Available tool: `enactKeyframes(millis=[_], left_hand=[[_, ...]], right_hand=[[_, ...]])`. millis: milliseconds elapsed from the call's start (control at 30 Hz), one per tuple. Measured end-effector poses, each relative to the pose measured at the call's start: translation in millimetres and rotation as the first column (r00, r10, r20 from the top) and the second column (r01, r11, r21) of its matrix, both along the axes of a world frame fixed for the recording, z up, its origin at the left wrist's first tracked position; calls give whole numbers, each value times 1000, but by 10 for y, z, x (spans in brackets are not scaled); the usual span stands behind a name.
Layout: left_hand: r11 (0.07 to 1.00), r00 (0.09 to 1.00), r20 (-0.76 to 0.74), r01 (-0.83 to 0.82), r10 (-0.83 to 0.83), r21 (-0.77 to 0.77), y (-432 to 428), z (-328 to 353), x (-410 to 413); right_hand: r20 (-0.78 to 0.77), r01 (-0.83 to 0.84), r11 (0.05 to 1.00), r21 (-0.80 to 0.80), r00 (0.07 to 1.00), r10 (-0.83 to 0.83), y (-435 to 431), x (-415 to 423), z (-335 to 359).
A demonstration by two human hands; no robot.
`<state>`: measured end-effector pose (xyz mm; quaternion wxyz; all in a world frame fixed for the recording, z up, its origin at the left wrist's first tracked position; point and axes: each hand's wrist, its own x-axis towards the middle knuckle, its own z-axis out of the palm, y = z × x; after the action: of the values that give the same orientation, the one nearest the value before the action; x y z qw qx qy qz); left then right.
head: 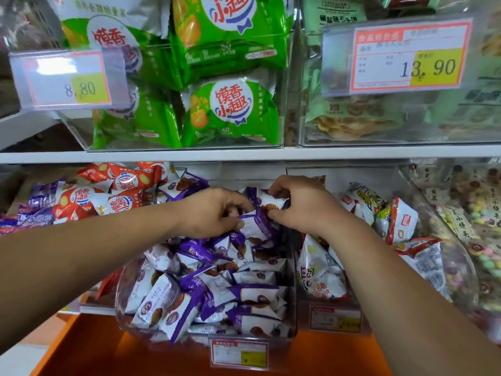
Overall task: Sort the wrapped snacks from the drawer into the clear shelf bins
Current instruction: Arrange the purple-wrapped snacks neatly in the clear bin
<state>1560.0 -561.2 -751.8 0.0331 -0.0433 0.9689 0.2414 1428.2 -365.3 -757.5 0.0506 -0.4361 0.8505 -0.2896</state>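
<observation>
On the lower shelf, red-and-white wrapped snacks (119,196) lie heaped at the left. Next along, the left hand (211,213) curls its fingers round a bunch of purple-and-white wrapped snack packets (256,225), held just above the clear plastic bin (122,291) heaped with more of the same. The right hand (301,206) pinches that bunch from the other side, the 2 hands almost touching. White pouches (317,270) stand in the neighbouring bin.

Both bare forearms reach forward and converge at centre. The left hand (214,213) lies palm down, knuckles up, and the right hand (301,204) faces it, wrist slightly bent. The curled fingers and thumbs of both pinch purple-and-white packets (257,226) where the fingertips nearly meet.
</observation>
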Motion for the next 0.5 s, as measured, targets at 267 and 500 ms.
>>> enactKeyframes(millis=[267,500], left_hand=[[980,996,53,-77,69,185,30,85,44],[911,978,-35,-178,205,372,75,306,197]], right_hand=[[-24,-31,997,66,999,33,-11,41,16],[34,-14,999,46,999,13,13,49,84]])
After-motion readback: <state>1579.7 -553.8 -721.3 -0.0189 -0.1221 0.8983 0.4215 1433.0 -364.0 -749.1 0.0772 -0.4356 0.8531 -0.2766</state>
